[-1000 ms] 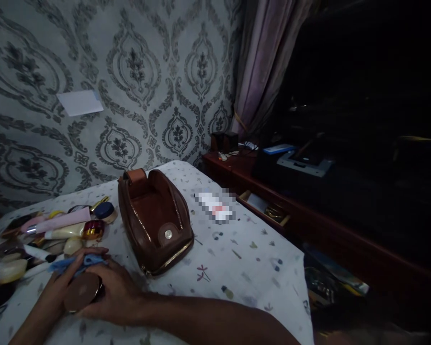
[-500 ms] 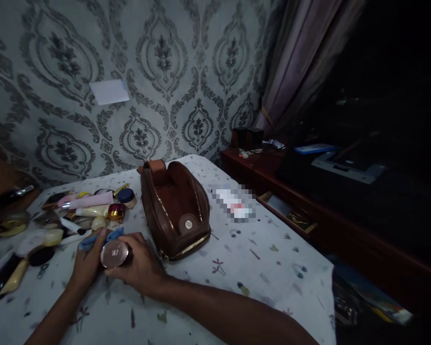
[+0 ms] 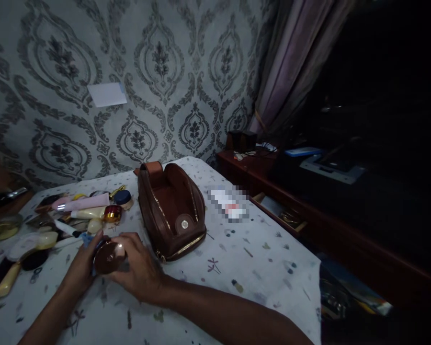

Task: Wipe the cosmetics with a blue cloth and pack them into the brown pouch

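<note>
Between my two hands is a round rose-gold cosmetic container (image 3: 108, 258), its shiny lid facing up. My right hand (image 3: 141, 270) grips its right side with curled fingers and thumb. A blue cloth (image 3: 86, 238) is bunched in my left hand (image 3: 79, 266), pressed against the container's left side; much of the cloth is hidden. Just beyond my right hand stands a brown handbag (image 3: 146, 220), unzipped and gaping, with a round magnetic snap on its flap. Nothing shows in its visible interior.
Various cosmetics lie on the left of the patterned tablecloth (image 3: 187, 306), including a pink tube (image 3: 88, 202), a dark-lidded jar (image 3: 123, 198) and a red-gold jar (image 3: 112, 213). A blurred-out white item (image 3: 228, 203) lies right of the bag. Beyond the table edge is an open drawer (image 3: 278, 215).
The container has tilted, its lid now catching light, and dropped slightly leftward with my hands. Less of the blue cloth shows. The whole view has shifted a little.
</note>
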`<state>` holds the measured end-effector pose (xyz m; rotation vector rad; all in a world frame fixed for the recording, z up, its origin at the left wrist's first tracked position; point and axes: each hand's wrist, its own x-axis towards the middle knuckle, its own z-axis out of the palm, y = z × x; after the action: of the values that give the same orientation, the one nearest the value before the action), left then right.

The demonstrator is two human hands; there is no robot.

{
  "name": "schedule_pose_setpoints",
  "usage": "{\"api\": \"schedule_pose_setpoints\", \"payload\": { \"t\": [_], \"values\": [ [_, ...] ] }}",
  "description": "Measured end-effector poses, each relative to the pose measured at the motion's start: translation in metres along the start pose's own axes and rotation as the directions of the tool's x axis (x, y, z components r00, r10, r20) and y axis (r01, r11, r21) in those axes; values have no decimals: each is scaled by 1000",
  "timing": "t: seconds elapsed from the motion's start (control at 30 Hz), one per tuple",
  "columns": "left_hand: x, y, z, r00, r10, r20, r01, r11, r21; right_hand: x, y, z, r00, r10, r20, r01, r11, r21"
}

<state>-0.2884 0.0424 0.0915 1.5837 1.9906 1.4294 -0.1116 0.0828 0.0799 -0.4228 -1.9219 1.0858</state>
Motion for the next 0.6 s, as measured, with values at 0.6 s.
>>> {"api": "schedule_pose_setpoints", "payload": {
  "t": [0.6],
  "values": [
    [15,72,-4,979,-144,-146,120,980,-162,11,-14,-13,984,-117,-131,118,993,-1]
  ]
}}
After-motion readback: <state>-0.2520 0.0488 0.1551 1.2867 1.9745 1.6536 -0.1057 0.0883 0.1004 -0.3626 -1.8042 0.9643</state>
